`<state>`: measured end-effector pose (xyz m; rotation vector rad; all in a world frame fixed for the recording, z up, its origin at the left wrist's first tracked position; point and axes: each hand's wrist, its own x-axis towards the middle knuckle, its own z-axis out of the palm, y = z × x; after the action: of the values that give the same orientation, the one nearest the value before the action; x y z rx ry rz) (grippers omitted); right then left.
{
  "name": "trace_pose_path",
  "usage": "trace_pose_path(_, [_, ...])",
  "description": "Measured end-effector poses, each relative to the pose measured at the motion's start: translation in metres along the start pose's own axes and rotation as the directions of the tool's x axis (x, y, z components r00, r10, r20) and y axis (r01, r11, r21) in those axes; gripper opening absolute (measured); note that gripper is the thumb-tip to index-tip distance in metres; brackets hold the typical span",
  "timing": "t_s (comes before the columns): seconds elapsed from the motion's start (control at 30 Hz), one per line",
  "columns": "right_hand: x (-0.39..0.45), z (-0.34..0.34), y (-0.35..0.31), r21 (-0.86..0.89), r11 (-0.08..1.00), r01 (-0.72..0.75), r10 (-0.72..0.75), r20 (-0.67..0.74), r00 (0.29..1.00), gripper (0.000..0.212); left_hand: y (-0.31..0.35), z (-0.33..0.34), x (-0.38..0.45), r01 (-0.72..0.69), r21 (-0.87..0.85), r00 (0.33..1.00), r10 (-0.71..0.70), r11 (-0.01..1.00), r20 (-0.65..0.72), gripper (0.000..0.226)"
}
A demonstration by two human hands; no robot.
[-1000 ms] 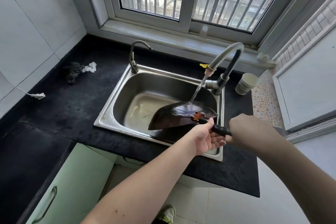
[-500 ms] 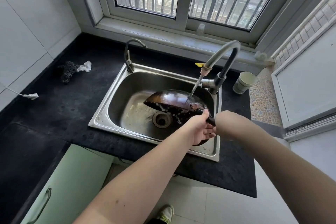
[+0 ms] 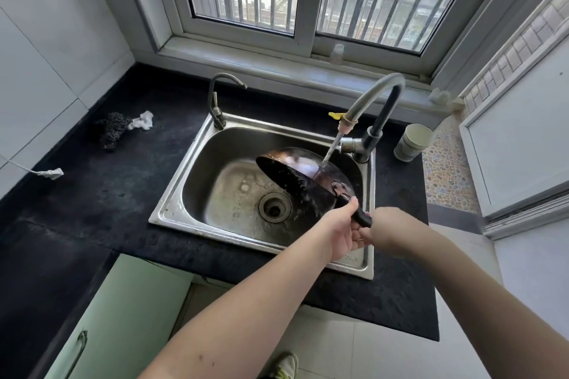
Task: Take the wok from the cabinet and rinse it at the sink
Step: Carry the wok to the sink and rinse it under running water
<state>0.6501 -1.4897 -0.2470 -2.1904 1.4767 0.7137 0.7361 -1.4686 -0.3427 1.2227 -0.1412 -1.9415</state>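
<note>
Both hands, left and right, are being kept wrapped around the handle; wok is being tilted under the tap stream over the sink.

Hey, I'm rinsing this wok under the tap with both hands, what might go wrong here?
The wok is tipped steeply, so the stream from the faucet may splash past the sink rim onto the counter. Left hand and right hand share a short, possibly wet handle; it could slip.
</note>
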Motion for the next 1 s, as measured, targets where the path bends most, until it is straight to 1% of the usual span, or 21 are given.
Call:
trace_pose_path(0.1, [-0.009,0.017,0.003,0.108,0.994,-0.024,0.024,0.008,1.0,0.027,-0.013,-0.004,0.004,0.022,-0.006,1.0,-0.022,1.0,0.018,0.037])
trace_pose_path(0.2, [-0.012,0.037,0.009,0.207,0.974,-0.09,0.082,0.046,0.996,0.036,-0.028,-0.009,0.006,0.047,0.032,0.999,-0.047,0.998,0.003,0.037])
trace_pose_path(0.23, [-0.011,0.044,0.012,0.286,0.95,-0.123,0.108,0.07,0.992,0.036,-0.032,-0.009,0.006,0.059,0.047,0.998,-0.059,0.997,-0.004,0.037])
trace_pose_path(0.3, [-0.012,0.052,0.016,0.505,0.841,-0.195,0.12,0.178,0.977,0.031,-0.04,-0.01,0.005,0.074,0.055,0.997,-0.074,0.996,-0.006,0.037])
trace_pose_path(0.37, [-0.009,0.058,0.02,0.63,0.736,-0.246,0.103,0.255,0.961,0.026,-0.047,-0.012,0.007,0.085,0.075,0.996,-0.085,0.994,-0.005,0.037])
trace_pose_path(0.47, [-0.007,0.069,0.017,0.665,0.693,-0.277,0.106,0.286,0.952,0.023,-0.054,-0.016,0.004,0.107,0.101,0.994,-0.108,0.989,0.003,0.038])
trace_pose_path(0.57, [0.0,0.091,0.013,0.732,0.612,-0.3,0.125,0.285,0.95,0.03,-0.063,-0.02,0.004,0.11,0.141,0.994,-0.112,0.984,0.006,0.039])
trace_pose_path(0.63, [0.002,0.102,0.011,0.734,0.6,-0.318,0.173,0.269,0.947,0.033,-0.069,-0.024,0.006,0.087,0.171,0.996,-0.087,0.981,-0.009,0.038])
trace_pose_path(0.73, [0.004,0.116,0.009,0.717,0.616,-0.327,0.215,0.246,0.945,0.037,-0.075,-0.029,0.006,0.083,0.201,0.996,-0.078,0.976,-0.033,0.035])
trace_pose_path(0.87, [0.001,0.128,0.004,0.677,0.696,-0.239,0.185,0.152,0.971,0.029,-0.081,-0.034,0.005,0.067,0.228,0.998,-0.062,0.971,-0.028,0.027])
trace_pose_path(0.93, [-0.002,0.134,0.001,0.685,0.699,-0.202,0.17,0.116,0.979,0.028,-0.085,-0.038,0.004,0.066,0.225,0.998,-0.063,0.972,-0.021,0.025])
trace_pose_path(1.0, [-0.004,0.14,-0.002,0.71,0.68,-0.185,0.169,0.094,0.981,0.027,-0.088,-0.042,0.003,0.066,0.224,0.998,-0.062,0.972,-0.023,0.024])
